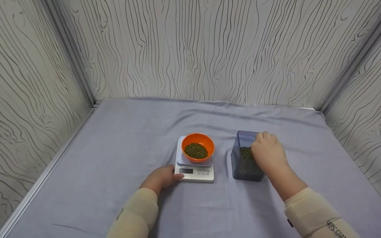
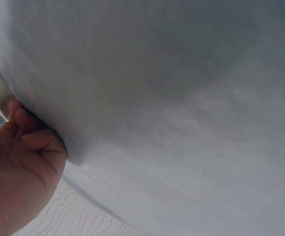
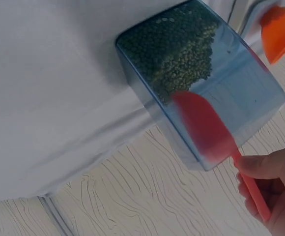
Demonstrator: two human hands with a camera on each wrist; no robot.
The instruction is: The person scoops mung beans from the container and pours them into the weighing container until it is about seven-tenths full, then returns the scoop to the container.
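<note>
A white digital kitchen scale (image 1: 207, 179) carries an orange bowl (image 1: 207, 141) with small green beans (image 1: 196, 151) in its bottom. My left hand (image 1: 164, 176) grips the scale's front left corner, thumb on top beside the display and fingers at the side. To the right stands a clear bluish plastic container (image 1: 247, 173), partly filled with the same green beans. Over its right rim, my right hand (image 1: 270, 150) holds a red scoop (image 3: 204, 128) by its handle. In the right wrist view the scoop's blade reaches into the container, its tip at the beans; the head view mostly hides it.
A wrinkled grey-lilac cloth (image 1: 111, 155) covers the table. White wood-grain panels (image 1: 190, 49) enclose the back and both sides, with grey metal strips at the corners. Scale and container stand a short gap apart.
</note>
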